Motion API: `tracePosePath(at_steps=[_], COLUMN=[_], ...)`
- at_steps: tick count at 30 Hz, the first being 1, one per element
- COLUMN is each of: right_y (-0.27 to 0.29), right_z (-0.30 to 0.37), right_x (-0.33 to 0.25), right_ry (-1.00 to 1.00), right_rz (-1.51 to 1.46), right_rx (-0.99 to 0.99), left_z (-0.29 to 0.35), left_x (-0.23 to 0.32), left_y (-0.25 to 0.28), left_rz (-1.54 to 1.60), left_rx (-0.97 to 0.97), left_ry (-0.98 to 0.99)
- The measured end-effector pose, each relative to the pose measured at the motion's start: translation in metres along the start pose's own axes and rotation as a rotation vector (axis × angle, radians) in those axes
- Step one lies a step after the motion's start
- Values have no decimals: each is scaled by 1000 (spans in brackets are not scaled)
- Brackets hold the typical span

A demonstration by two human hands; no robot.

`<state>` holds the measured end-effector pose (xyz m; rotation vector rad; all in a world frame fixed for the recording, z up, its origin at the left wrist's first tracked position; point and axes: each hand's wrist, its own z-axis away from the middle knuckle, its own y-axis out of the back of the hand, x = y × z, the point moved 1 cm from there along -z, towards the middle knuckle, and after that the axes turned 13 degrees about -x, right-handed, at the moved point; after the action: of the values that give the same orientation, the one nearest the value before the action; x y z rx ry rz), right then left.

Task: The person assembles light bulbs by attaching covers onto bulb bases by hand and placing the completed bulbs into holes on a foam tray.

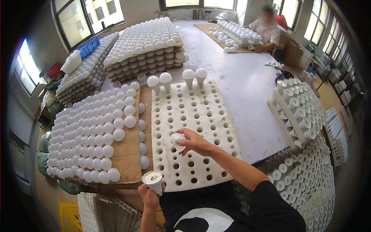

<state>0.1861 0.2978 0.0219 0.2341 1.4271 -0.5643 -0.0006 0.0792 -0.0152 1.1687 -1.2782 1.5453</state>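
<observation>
Grip of the left hand (pixel 150 196): closed around one white bulb base (pixel 152 181), at the near left corner of the perforated foam tray (pixel 165 147). Grip of the right hand (pixel 195 144): thumb and fingers closed on one white dome (pixel 177 142), above the tray's left half, well inside its edges. Four assembled bulbs (pixel 165 79) stand at the tray's far edge, in two pairs with a gap between them. One cardboard sheet (pixel 129 156) lies left of the tray and carries rows of loose domes (pixel 87 133), too many to count reliably; five more domes (pixel 143 149) show in a column between sheet and tray. Room for moving: rows of bare holes extend across the tray, and the counter (pixel 247 112) lies exposed from the tray's right edge toward the stacked bases (pixel 295 106) at the counter's right edge. Orientation: the held base points its wide face upward, narrow end down, long axis near upright; the four bulbs stand dome up. The facing of the held dome's rim cannot be determined.
</observation>
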Motion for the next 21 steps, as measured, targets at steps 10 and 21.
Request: tracePosePath(at_steps=[10, 21], right_y=[-1, -48], right_z=[108, 109], right_x=[24, 49], right_ry=[212, 145], right_rz=[-637, -745], right_rx=[-130, -121], left_z=[-44, -11], left_x=[2, 13], left_y=[-54, -51], left_rz=[-465, -550], left_rx=[-266, -353], left_ry=[54, 49])
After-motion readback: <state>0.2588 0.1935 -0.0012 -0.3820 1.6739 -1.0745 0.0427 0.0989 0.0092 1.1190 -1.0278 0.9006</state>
